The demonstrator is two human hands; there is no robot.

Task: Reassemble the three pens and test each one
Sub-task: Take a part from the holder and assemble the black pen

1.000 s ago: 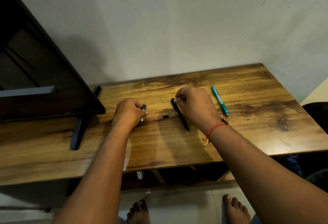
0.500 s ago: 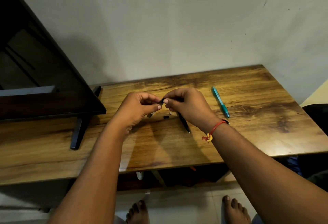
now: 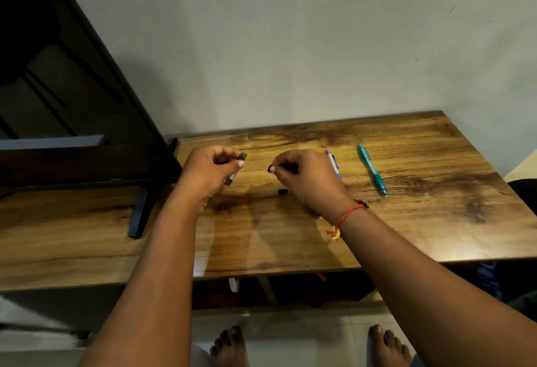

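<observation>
While left hand (image 3: pixel 209 170) grips barrel (image 3: pixel 230 180), right hand (image 3: pixel 306 179) pinches piece (image 3: pixel 271 168), mid-table (image 3: pixel 436 221)

Small part (image 3: pixel 283 191) on table (image 3: pixel 436 221); inner pen (image 3: pixel 334 164) right, outer pen (image 3: pixel 372 169) farther right.

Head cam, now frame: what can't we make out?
- Head view, small black piece: too small, mostly covered by right hand.
- Head view, dark barrel: blurred, left hand covers its middle.
- Head view, white pen: right hand partly hides it.
</observation>
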